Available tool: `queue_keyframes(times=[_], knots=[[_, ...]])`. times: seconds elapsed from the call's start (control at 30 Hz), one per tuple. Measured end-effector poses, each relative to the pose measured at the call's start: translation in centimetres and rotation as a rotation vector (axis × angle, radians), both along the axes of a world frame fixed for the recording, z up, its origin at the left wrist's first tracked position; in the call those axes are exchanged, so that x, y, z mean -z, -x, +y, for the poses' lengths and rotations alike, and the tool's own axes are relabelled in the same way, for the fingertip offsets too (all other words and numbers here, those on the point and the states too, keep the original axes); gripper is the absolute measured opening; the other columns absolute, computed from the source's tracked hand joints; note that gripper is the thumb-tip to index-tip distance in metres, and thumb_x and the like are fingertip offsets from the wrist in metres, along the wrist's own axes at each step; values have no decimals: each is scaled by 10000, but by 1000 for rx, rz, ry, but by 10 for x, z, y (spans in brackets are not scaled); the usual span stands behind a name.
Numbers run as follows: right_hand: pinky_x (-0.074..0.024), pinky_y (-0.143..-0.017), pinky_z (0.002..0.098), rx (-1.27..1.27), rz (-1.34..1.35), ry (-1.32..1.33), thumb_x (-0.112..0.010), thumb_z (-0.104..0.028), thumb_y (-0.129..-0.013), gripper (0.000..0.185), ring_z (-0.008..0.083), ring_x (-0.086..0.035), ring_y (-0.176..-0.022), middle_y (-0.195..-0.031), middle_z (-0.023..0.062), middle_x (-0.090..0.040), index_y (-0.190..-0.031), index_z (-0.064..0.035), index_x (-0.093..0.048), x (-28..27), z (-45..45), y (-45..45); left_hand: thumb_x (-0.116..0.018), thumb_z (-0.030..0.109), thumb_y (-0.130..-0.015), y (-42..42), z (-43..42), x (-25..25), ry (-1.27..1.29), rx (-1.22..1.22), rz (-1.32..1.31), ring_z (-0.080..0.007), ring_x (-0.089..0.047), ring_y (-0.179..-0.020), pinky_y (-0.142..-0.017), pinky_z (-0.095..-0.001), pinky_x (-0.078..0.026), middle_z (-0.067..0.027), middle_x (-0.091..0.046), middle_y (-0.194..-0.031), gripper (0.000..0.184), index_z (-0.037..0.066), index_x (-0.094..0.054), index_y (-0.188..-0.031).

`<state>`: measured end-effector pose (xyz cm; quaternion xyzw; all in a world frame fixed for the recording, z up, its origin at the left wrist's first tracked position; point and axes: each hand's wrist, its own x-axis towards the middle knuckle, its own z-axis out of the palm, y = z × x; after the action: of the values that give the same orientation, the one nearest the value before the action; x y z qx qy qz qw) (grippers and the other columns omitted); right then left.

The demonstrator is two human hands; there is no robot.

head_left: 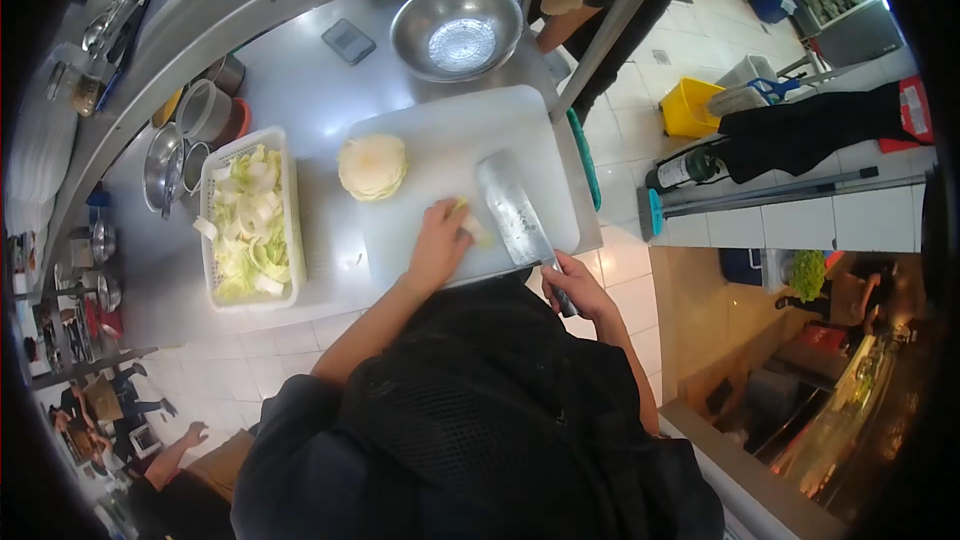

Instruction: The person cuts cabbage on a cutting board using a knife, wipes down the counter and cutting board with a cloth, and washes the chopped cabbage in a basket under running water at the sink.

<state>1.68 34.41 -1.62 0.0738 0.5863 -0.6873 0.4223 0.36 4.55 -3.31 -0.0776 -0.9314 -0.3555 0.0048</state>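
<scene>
My right hand [578, 285] grips the dark handle of a cleaver [518, 215], whose broad blade lies over the right part of the white cutting board [430, 130]. Just left of the blade, the curled fingers of my left hand [440, 243] hold a small piece of cabbage [481, 232] against the board. A larger pale cabbage chunk [372, 167] rests at the board's left side, cut face up. Further left, a white plastic basket [293, 230] is filled with chopped cabbage [250, 230].
A metal bowl [405, 25] stands behind the board, with a phone-like grey device [348, 41] to its left. Metal bowls and a clear tub [204, 112] crowd the back left. A steel post [610, 35] rises at the right; another person's arm [565, 28] shows behind it.
</scene>
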Motion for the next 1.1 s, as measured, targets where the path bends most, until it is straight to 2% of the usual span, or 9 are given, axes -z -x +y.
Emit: queue_keyframes(times=[0.03,0.1,0.2,0.33,0.53,0.73,0.83,0.97,1.1], knots=[[-457,-450,267,-56,-4,-22,-566,-223,-1025,205,123,-557,-504,-696,29,-585,-1162,-73,-544,0,1,3,-760,111,-822,2,2,3,1,-6,0,-387,-535,-1190,-1027,-433,-454,-223,-491,-1371,566,-10,-562,-1338],[-454,-448,262,-110,-8,-47,-555,-231,-1031,211,118,-558,-505,-693,28,-583,-1175,-79,-538,-2,3,9,-716,28,-835,7,8,8,-278,-275,-114,-324,-635,-956,-869,-395,-525,-186,-557,-1228,400,-12,-640,-1225],[-453,-445,261,-187,-21,-15,-572,-232,-1024,196,121,-559,-505,-692,30,-584,-1149,-83,-543,-5,1,10,-701,-1,-833,8,13,13,-292,-313,-3,-289,-649,-803,-762,-365,-537,-164,-598,-1118,341,-18,-670,-1173],[-458,-445,259,-217,-69,52,-584,-239,-1018,209,126,-556,-502,-692,39,-581,-1139,-74,-548,4,5,11,-696,-12,-854,17,22,17,-266,-305,27,-242,-676,-801,-757,-332,-554,-144,-621,-1082,317,-7,-689,-1170],[-463,-442,262,-162,-33,82,-580,-250,-1020,207,127,-552,-501,-688,37,-569,-1119,-70,-551,6,35,10,-670,0,-856,34,55,18,-326,-269,50,-298,-642,-831,-748,-362,-520,-158,-625,-1005,239,-10,-710,-1092],[-459,-434,260,88,21,99,-587,-259,-1013,224,116,-553,-501,-679,34,-561,-1122,-69,-543,-13,95,13,-600,46,-904,104,134,6,-339,-70,113,-347,-634,-931,-830,-403,-515,-176,-630,-1038,209,-6,-715,-1070],[-452,-437,265,237,75,131,-597,-213,-997,239,116,-549,-501,-704,36,-564,-1163,-56,-528,-29,112,24,-563,36,-909,146,172,-6,-371,110,68,-395,-611,-1050,-928,-431,-495,-215,-624,-1138,282,-30,-674,-1160],[-447,-444,295,371,195,-185,-612,-80,-952,198,126,-538,-491,-771,48,-566,-1124,-32,-526,-46,107,50,-546,45,-918,163,209,-11,-348,193,127,-458,-491,-1277,-1093,-475,-400,-284,-521,-1387,475,-96,-497,-1369],[-455,-450,286,417,204,-191,-641,-83,-930,162,130,-540,-497,-719,35,-555,-1043,-48,-531,-42,111,66,-538,276,-984,146,236,7,-170,304,197,-517,-324,-1416,-1170,-534,-275,-239,-421,-1531,600,-26,-408,-1486]])
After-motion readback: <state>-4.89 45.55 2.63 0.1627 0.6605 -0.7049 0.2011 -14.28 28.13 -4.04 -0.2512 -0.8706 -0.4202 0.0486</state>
